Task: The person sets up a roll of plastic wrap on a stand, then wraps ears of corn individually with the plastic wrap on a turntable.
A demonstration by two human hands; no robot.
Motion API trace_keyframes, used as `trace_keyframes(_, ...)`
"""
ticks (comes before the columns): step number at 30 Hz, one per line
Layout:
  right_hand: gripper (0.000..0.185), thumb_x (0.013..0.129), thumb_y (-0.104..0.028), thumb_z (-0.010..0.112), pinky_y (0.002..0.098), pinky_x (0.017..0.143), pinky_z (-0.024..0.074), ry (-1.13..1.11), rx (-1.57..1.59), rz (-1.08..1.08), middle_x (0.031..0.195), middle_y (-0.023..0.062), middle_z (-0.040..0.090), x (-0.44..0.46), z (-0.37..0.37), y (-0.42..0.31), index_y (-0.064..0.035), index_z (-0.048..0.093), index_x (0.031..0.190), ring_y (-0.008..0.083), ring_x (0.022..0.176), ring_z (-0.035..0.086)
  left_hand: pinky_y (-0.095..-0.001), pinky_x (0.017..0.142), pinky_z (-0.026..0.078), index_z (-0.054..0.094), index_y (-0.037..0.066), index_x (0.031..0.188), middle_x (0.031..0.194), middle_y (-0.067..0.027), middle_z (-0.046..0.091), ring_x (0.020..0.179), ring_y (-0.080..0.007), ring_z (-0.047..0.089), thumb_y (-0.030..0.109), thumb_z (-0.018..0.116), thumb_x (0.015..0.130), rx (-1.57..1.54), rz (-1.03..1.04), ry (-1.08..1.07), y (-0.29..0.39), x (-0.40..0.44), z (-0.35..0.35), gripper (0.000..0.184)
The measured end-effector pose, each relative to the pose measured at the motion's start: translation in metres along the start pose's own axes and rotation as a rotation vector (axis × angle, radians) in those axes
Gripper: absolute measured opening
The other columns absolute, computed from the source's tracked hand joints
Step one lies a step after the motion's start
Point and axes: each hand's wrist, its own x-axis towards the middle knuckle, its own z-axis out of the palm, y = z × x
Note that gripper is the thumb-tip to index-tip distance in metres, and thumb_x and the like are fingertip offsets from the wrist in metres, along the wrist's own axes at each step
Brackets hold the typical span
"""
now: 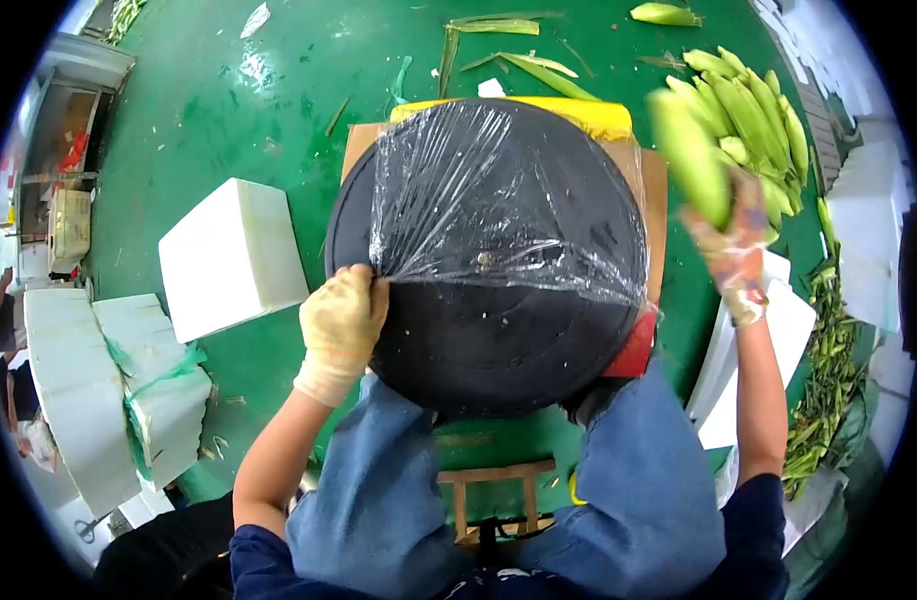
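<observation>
A round black board point(458, 345) lies in front of me above my knees, with a sheet of clear plastic film point(478, 200) stretched over its far half. My left hand point(343, 315), in a pale glove, is closed on the film's near left corner at the board's edge. Off to the right, my right hand point(733, 235), in a stained glove, grips a green ear of corn point(693, 160), blurred by motion. Just beyond it rests a pile of husked-on corn ears point(753, 115) on the green floor.
White foam boxes point(238, 260) stand at the left, with more foam blocks point(68, 370) farther out. A white foam lid point(758, 370) lies by my right arm. Cut husks point(818, 400) heap along the right; loose leaves point(548, 75) and one ear point(665, 14) lie ahead.
</observation>
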Motion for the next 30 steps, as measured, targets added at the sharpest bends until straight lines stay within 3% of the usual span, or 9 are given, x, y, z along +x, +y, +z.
trace_keyframes(5, 0.067, 0.076, -0.029, 0.073, 0.0444, 0.086, 0.0465, -0.485, 0.08, -0.31, 0.118, 0.0148, 0.05, 0.012, 0.077, -0.126, -0.0151, 0.048, 0.137, 0.0339, 0.105, 0.054, -0.0369, 0.054, 0.05, 0.057, 0.009, 0.077, 0.069, -0.0108, 0.063, 0.061, -0.0263, 0.064, 0.021, 0.063, 0.086, -0.114, 0.005, -0.021, -0.009, 0.0, -0.012, 0.016)
trace_keyframes(7, 0.069, 0.074, -0.029, 0.074, 0.0446, 0.086, 0.0457, -0.494, 0.073, -0.346, 0.117, 0.0141, 0.05, -0.004, 0.082, -0.128, -0.0166, 0.049, 0.137, 0.0341, 0.103, 0.054, -0.0322, 0.056, 0.05, 0.061, 0.005, 0.081, 0.077, -0.0084, 0.068, 0.063, -0.019, 0.065, 0.019, 0.061, 0.091, -1.246, -0.602, -0.4, -0.018, 0.007, -0.037, 0.017)
trace_keyframes(9, 0.07, 0.073, -0.03, 0.074, 0.0434, 0.086, 0.0453, -0.523, 0.131, -0.466, 0.112, 0.0146, 0.054, -0.015, 0.084, -0.127, -0.0139, 0.05, 0.137, 0.0347, 0.102, 0.055, -0.029, 0.062, 0.05, 0.062, 0.002, 0.083, 0.077, -0.0065, 0.067, 0.068, -0.0147, 0.063, 0.014, 0.062, 0.091, -1.928, -0.443, -0.284, -0.016, 0.013, -0.046, 0.014)
trace_keyframes(12, 0.069, 0.077, -0.041, 0.07, 0.0424, 0.088, 0.0439, -0.652, 0.373, -0.436, 0.11, 0.0152, 0.056, -0.001, 0.085, -0.126, -0.0066, 0.051, 0.134, 0.0344, 0.102, 0.054, -0.0309, 0.076, 0.052, 0.063, 0.0, 0.095, 0.078, -0.0094, 0.062, 0.076, -0.0175, 0.063, 0.011, 0.051, 0.096, -1.592, -0.225, 0.13, 0.033, 0.048, -0.052, 0.016)
trace_keyframes(15, 0.061, 0.082, -0.039, 0.068, 0.0402, 0.1, 0.0346, -0.836, 0.362, -0.366, 0.114, 0.0121, 0.058, 0.019, 0.073, -0.13, -0.0053, 0.053, 0.13, 0.0312, 0.117, 0.048, -0.0343, 0.095, 0.044, 0.057, 0.001, 0.12, 0.116, -0.0121, 0.057, 0.107, -0.0228, 0.056, 0.025, 0.065, 0.083, -1.1, 0.196, 0.053, 0.05, 0.065, 0.004, 0.045)
trace_keyframes(18, 0.054, 0.078, -0.037, 0.072, 0.0457, 0.097, 0.0365, -0.255, 0.233, -0.314, 0.112, 0.0145, 0.058, -0.022, 0.066, -0.138, -0.0022, 0.056, 0.117, 0.0324, 0.115, 0.049, -0.0397, 0.098, 0.039, 0.044, 0.007, 0.136, 0.121, -0.0127, 0.055, 0.112, -0.03, 0.052, 0.053, 0.083, 0.052, -0.3, 0.388, -0.028, 0.056, 0.072, -0.004, 0.103)
trace_keyframes(25, 0.026, 0.077, -0.022, 0.071, 0.04, 0.075, 0.0467, -0.192, -0.343, -0.121, 0.095, 0.0117, 0.061, -0.078, 0.043, -0.057, -0.0066, 0.064, 0.097, 0.0296, 0.086, 0.058, -0.038, 0.081, 0.05, 0.057, 0.008, 0.115, 0.1, -0.0124, 0.059, 0.092, -0.0305, 0.059, 0.038, 0.083, 0.061, -0.212, 0.57, -0.136, 0.044, 0.096, -0.004, 0.067)
trace_keyframes(29, 0.01, 0.09, -0.009, 0.056, 0.0309, 0.065, 0.0492, -0.073, 0.477, 0.482, 0.083, 0.0121, 0.064, -0.038, 0.011, -0.098, -0.0026, 0.063, 0.094, 0.0164, 0.074, 0.061, -0.0415, 0.075, 0.051, 0.058, 0.007, 0.105, 0.093, -0.0148, 0.061, 0.087, -0.0337, 0.062, 0.033, 0.083, 0.063, -0.424, 0.61, -0.206, 0.06, 0.068, -0.018, 0.055)
trace_keyframes(30, 0.014, 0.089, -0.011, 0.06, 0.0331, 0.069, 0.0496, -0.162, 0.502, 0.365, 0.088, 0.0137, 0.064, -0.057, 0.015, -0.101, -0.0016, 0.062, 0.099, 0.0196, 0.079, 0.062, -0.0418, 0.074, 0.051, 0.058, 0.007, 0.105, 0.091, -0.0149, 0.061, 0.086, -0.0343, 0.063, 0.033, 0.083, 0.062, -0.505, 0.634, -0.243, 0.059, 0.058, -0.02, 0.056)
